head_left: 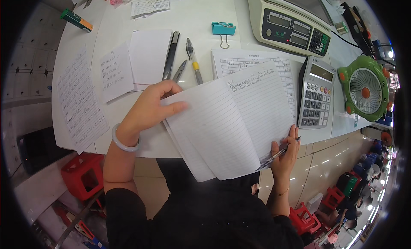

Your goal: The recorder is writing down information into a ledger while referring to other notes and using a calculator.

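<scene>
The left hand (pixel 147 107) is resting on a lined notebook (pixel 227 125) that is lying open at the near edge of the white table (pixel 201 22). Its fingers (pixel 173 107) are curled around the left edge of a thin ruled page, thumb on top, holding the sheet raised and bowed. A smooth pale bangle (pixel 124 141) is circling that wrist. The right hand (pixel 284 152) is sitting at the notebook's lower right corner, where the pages are overhanging the table edge. Its fingers are closed around a slim silver pen (pixel 276 155), with the fingertips pressing on the paper.

The notebook pages are matte, white and finely lined, with a few handwritten lines near the top. A printed form sheet (pixel 244 60) is lying flat beneath it.

Just right of the notebook, a grey calculator (pixel 315 95) with a slanted display and coloured keys is standing. Behind it, toward the far right corner, a cream weighing scale (pixel 293 24) with a metal tray is standing. A round green plastic fan (pixel 364 88) is sitting at the right edge.

Behind the left hand, a utility knife (pixel 171 55), a clear pen with a yellow band (pixel 193 60) and a teal binder clip (pixel 223 29) are lying. Loose paper slips (pixel 128 65) and a handwritten sheet (pixel 79 101) are spreading toward the left edge.
</scene>
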`<state>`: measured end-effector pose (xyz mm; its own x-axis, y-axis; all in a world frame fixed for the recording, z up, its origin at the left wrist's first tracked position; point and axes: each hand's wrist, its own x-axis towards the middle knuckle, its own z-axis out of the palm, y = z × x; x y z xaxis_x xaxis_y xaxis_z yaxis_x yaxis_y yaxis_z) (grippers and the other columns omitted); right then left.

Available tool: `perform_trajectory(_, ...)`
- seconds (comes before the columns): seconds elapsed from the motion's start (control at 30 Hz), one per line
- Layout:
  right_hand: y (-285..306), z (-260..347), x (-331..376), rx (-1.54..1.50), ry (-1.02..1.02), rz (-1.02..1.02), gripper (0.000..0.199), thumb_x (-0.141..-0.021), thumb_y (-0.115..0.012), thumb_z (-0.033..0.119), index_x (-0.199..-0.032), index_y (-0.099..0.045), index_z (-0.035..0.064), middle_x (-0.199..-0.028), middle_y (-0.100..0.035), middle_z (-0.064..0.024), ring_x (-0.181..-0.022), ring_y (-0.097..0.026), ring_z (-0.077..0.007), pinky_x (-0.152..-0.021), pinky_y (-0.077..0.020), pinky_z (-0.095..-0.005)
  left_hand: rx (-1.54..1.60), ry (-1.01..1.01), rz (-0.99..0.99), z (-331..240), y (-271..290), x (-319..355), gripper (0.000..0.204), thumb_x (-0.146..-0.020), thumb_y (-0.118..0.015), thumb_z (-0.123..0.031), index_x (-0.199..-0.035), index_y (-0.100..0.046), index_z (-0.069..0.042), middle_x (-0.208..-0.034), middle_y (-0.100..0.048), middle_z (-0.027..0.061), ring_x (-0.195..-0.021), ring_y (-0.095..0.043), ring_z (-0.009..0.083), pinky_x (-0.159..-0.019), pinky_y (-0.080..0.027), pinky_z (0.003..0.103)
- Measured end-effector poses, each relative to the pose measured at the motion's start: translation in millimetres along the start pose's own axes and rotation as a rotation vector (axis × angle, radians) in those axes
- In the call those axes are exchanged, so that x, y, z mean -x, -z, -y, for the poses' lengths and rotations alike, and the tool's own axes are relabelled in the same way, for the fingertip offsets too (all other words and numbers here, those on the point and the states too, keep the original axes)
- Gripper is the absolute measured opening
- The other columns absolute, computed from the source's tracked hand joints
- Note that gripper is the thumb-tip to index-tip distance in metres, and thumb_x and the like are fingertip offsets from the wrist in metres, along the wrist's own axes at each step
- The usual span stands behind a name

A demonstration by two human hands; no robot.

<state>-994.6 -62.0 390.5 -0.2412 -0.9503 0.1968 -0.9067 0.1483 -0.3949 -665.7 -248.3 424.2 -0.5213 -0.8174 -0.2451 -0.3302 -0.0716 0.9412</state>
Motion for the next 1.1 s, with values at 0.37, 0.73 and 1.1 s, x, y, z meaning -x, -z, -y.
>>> perform_trajectory(0.37,-1,1,0,-0.007,-0.009,0.003,0.026,-0.081,-0.066,0.017,-0.089,-0.046,0.0027,-0.136,-0.042,-0.0245,-0.130,-0.035,-0.0390,-0.108,-0.0200,-0.0501,-0.016,0.010,-0.003,4,0,0,0.015,-0.078,-0.067,-0.008,-0.085,-0.057,0.000,-0.083,-0.058,0.0046,-0.080,-0.053,0.0133,-0.081,-0.043,0.027)
perform_trajectory(0.73,4,19,8,-0.963,0.269,0.301,0.033,-0.082,-0.068,0.017,-0.080,-0.036,0.0105,-0.103,-0.065,-0.0215,-0.113,-0.056,-0.0341,-0.102,-0.0323,-0.0521,0.071,0.057,-0.028,10,5,-2,0.014,-0.083,-0.062,-0.012,-0.085,-0.056,0.000,-0.082,-0.057,0.0031,-0.082,-0.051,0.0114,-0.080,-0.042,0.026)
perform_trajectory(1.1,5,-1,0,-0.145,0.008,-0.053,0.025,-0.084,-0.063,0.018,-0.090,-0.043,0.0038,-0.131,-0.048,-0.0250,-0.128,-0.038,-0.0395,-0.105,-0.0265,-0.0477,-0.007,-0.009,-0.009,7,0,-1,0.014,-0.083,-0.062,-0.012,-0.084,-0.056,0.000,-0.081,-0.058,0.0036,-0.079,-0.051,0.0115,-0.078,-0.042,0.026)
